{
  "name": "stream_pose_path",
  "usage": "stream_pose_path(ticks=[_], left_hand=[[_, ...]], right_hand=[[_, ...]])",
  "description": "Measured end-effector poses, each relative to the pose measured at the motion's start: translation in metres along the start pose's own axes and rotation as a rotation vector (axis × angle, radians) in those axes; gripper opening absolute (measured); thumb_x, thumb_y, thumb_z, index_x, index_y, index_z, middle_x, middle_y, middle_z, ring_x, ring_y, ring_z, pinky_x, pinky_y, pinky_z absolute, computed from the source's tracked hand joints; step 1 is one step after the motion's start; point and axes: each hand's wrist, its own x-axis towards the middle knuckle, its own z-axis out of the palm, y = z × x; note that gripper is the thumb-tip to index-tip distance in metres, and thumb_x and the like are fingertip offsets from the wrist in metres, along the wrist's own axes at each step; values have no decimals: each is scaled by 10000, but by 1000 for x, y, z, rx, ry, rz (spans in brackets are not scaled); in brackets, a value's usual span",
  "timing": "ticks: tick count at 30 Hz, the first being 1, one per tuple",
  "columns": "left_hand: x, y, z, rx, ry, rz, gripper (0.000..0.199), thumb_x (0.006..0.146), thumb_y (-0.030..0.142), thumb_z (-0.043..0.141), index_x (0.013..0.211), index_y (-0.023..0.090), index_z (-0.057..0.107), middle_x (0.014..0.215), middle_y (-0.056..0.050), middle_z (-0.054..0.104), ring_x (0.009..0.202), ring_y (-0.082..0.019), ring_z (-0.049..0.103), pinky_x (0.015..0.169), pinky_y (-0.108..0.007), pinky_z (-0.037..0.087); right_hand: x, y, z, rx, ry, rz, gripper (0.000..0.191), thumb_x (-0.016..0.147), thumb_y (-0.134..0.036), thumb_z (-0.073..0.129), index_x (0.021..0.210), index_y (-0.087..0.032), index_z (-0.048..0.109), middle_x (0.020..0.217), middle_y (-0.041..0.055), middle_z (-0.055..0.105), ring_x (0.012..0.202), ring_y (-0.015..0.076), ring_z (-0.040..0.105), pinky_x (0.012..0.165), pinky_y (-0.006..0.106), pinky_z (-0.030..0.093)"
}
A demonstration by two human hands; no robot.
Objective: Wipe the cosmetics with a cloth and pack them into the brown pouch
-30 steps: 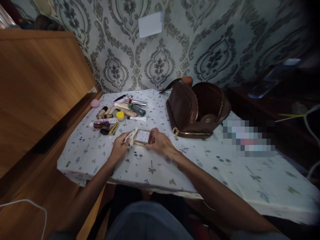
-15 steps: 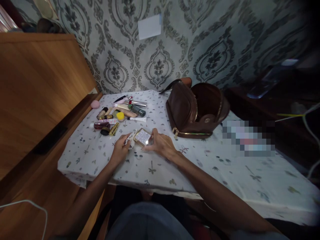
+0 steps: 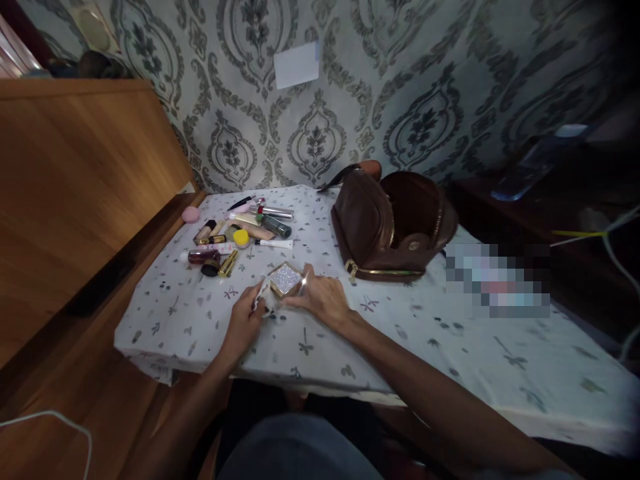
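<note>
Glittery case [image 3: 285,278] at 12 o'clock from wearer; right hand [image 3: 326,300] grasping 3 o'clock side, left hand [image 3: 244,319] pinching white tissue [image 3: 265,292] at 8 o'clock; probably light, rigid, slick: hold by rims

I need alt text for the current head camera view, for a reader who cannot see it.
A person's right hand holds a square glittery case over a patterned white tablecloth, the left hand a crumpled white tissue beside it. Assorted cosmetics lie farther left, and an open brown bag stands to the right.
</note>
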Motion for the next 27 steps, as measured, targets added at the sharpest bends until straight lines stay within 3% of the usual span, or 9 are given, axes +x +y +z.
stream_pose_path(ticks=[6,11,14,17,20,23,27], left_hand=[[-10,16,-1,-121,-75,-31,385,883,291,493,1188,141,674,1188,-113,697,1113,-240,623,1005,-357,448],[-5,21,-15,-276,-165,-201,380,842,348,549,1105,122,704,957,-61,743,864,-210,652,812,-299,497],[-3,21,-24,-302,-153,-230,412,852,380,550,1132,114,691,885,-46,736,758,-192,636,704,-278,493],[4,16,-30,-178,-48,-113,386,885,334,517,1169,128,678,1026,-69,732,918,-225,657,839,-328,516],[20,9,-26,34,18,125,437,856,146,457,1257,136,630,1240,-103,665,1159,-241,594,1046,-390,448],[38,4,-8,206,-74,289,587,749,-14,392,1274,138,608,1253,-117,640,1196,-229,568,1080,-423,437],[48,11,14,334,-232,448,481,771,-30,420,1149,160,649,1176,-110,655,1147,-237,582,1023,-434,495]], right_hand=[[3,4,4,5,34,-6,722,763,-764,582,1121,-143,494,913,187,746,876,357,717,672,341,442],[4,6,5,42,34,-9,681,751,-725,636,1109,-165,486,901,160,743,845,338,713,658,335,437],[2,5,3,37,15,4,682,733,-713,662,1108,-173,480,899,146,739,840,334,709,656,335,438],[1,4,2,32,-2,12,672,739,-686,670,1126,-170,479,912,143,734,854,336,703,657,335,429],[2,4,3,74,-2,-3,686,748,-654,671,1190,-170,468,922,126,728,861,324,695,669,334,422],[2,6,6,160,10,-19,817,710,-588,730,1336,-182,399,925,91,722,880,305,687,691,326,425],[2,10,6,247,-2,-26,997,691,-476,777,1487,-197,244,964,61,714,908,280,681,712,310,429]])
